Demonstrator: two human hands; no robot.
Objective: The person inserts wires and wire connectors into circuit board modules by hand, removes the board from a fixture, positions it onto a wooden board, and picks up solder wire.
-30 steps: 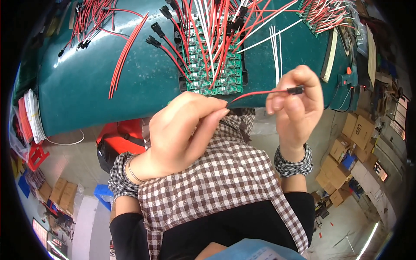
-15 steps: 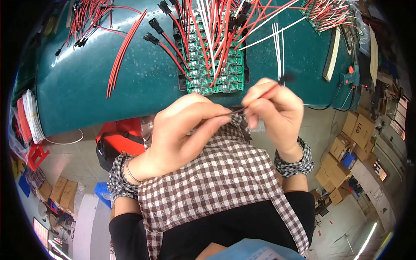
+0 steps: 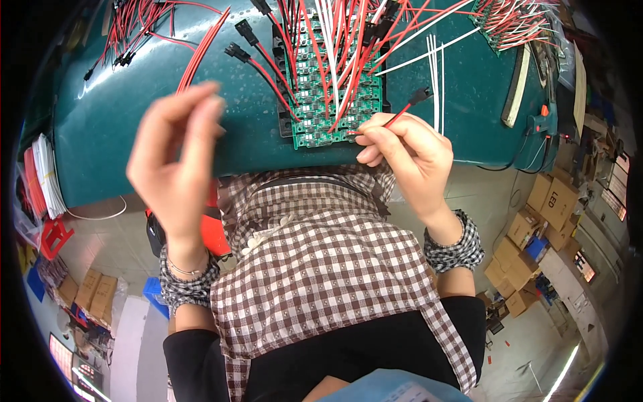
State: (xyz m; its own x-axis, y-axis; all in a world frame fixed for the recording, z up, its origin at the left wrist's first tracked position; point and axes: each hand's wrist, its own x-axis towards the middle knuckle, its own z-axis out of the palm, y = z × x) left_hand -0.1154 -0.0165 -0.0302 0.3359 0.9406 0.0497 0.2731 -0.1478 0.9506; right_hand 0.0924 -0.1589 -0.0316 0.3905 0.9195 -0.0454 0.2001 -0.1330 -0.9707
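Red wire pinched by right hand at green circuit board, left hand raised, loosely open, empty

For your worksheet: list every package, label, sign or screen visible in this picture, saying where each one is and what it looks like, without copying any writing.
Brown cardboard boxes: stacked on the floor at right, box-shaped.
More brown cardboard boxes: floor at lower left, flatter.
Blue box: among the right-hand cartons, small.
Screen: bottom left edge, dark with lit patches.
Screen: far right, small and dark.
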